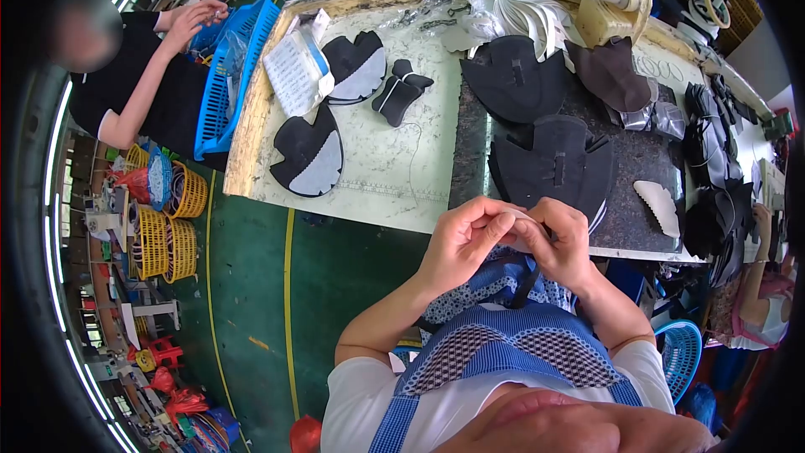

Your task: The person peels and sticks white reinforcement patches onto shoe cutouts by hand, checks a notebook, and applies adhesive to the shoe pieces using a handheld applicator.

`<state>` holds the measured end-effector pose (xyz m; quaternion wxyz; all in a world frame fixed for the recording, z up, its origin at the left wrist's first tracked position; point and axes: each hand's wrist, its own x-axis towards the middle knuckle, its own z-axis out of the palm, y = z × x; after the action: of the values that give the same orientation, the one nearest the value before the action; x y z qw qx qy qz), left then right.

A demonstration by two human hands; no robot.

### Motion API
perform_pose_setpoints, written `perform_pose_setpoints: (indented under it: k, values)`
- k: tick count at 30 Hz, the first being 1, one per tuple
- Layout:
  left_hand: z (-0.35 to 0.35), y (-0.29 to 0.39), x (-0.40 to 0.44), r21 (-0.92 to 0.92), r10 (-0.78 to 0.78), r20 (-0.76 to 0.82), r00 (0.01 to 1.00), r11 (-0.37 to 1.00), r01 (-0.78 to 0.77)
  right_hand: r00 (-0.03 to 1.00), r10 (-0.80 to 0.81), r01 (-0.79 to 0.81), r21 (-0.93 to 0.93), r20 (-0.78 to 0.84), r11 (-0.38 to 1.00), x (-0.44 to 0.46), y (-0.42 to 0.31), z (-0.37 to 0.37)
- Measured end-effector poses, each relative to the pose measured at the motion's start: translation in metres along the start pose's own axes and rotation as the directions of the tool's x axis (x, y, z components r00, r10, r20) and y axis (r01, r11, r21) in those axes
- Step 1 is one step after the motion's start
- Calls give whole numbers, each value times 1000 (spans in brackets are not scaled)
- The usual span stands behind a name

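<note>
1. At the near edge of the tabletop [377, 169], the left hand [466, 243] and the right hand [560, 243] met fingertip to fingertip.
2. Their shared grip was closed: thumbs and fingers of both pinched a small pale piece [521, 232], mostly hidden behind the fingers, so its full outline could not be told.
3. Just beyond the hands, 2 black notched panels [549, 159] lay on a speckled dark slab [646, 159], the nearer slightly overlapping the farther; each had a slot mark in its middle.
4. To the right on the slab lay a pale scalloped piece [657, 206], well apart from the panels; a brown panel [610, 75] lay near the slab's far edge.
5. Left of the slab, 2 black-and-grey pieces [308, 155] lay flat, with a banded black bundle [401, 94] near the farther of them and a plastic packet [295, 75] just beside it.
6. White strips [524, 17] were heaped at the far side.
7. Beyond the tabletop's left end, another person [159, 67] worked with raised hands over a blue basket [220, 101].
</note>
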<state>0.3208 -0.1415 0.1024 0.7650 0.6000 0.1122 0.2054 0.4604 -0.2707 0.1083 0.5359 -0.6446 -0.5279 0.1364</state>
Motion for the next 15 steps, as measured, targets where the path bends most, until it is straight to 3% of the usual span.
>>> perform_pose_setpoints:
  k: [2,4,6,8,9,15]
  values:
    - [-5,-8,0,-20,-42,-6,999,999,42,994,103,-107,129,38,986,-4,0,-6]
    - [-3,-5,2,88,-56,-12,998,995,57,988,155,-152,326,19,933,-7,6,-12]
    - [2,3,3,225,-70,15,997,972,65,931,352,-343,568,99,748,-4,-1,-18]
    - [5,13,8,394,-89,81,993,918,51,903,379,-424,573,204,701,-5,5,-24]
    - [7,11,10,399,-7,76,997,917,-24,889,400,-453,567,224,688,-5,5,-24]
    - [-2,19,14,463,-7,177,984,883,-77,839,385,-544,568,384,618,-2,4,-40]
